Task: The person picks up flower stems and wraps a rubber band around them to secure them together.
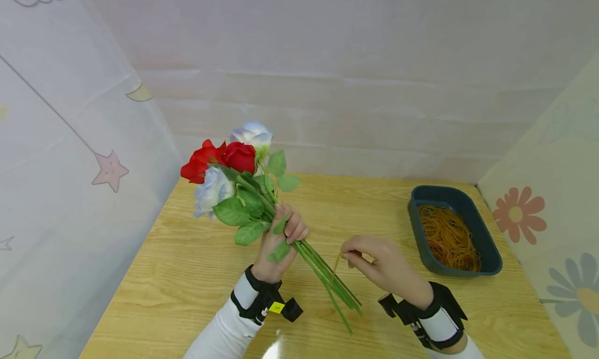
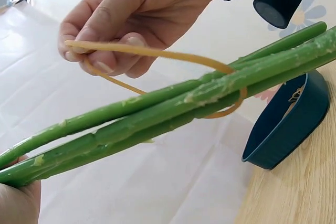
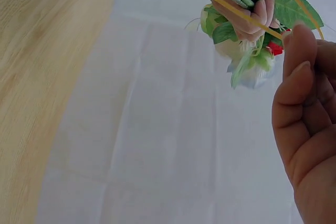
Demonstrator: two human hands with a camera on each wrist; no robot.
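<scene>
Left hand point(image 1: 276, 244) clasping stems point(image 2: 173, 111); right hand point(image 1: 383, 265) pinching rubber band point(image 2: 157, 53) looped around them. Best stretched wide, twisted, doubled snugly.

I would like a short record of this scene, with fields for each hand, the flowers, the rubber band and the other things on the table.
left hand: left hand grips the flower stems just below the leaves
right hand: right hand pinches the rubber band
rubber band: yellow, stretched, looped around the stems
flowers: two red roses and two pale roses, heads tilted up to the left
tray: dark tray holding many rubber bands, to the right
table: wooden table
</scene>
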